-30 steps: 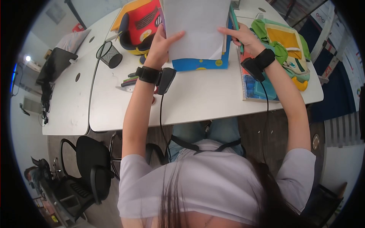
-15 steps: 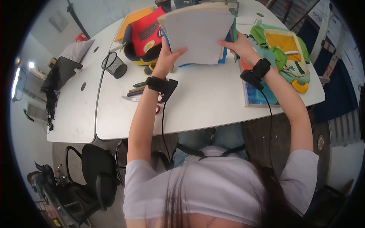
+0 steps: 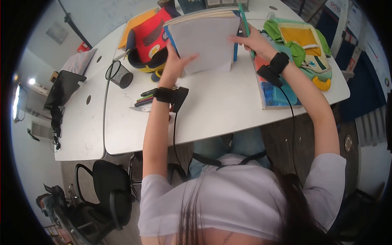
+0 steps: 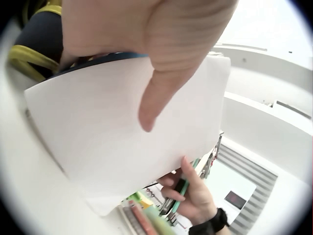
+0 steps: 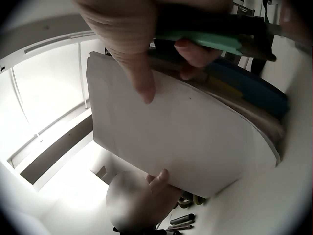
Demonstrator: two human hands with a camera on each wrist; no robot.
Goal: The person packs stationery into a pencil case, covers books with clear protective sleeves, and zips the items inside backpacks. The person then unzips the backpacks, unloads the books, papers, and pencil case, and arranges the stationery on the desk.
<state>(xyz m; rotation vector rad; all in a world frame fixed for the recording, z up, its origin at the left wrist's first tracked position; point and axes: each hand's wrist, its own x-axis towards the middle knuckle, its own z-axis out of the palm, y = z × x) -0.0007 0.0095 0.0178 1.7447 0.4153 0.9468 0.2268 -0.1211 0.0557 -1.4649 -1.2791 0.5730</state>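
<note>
- Grip: the left hand (image 3: 176, 65) and right hand (image 3: 259, 44) hold a thick, rectangular stack of white paper and blue covers (image 3: 204, 43) by its sides, thumbs across the front sheet, probably to keep loose layers together and square.
- The right hand also holds a slim teal-green stick-like item (image 3: 245, 28) beside the stack, perhaps to save setting it down.
- The stack stands nearly upright at the white table (image 3: 220, 102); whether its lower edge touches, I cannot tell.
- The front sheet shows no readable writing; the red fabric bag (image 3: 152, 34) bears a star in a yellow circle.
</note>
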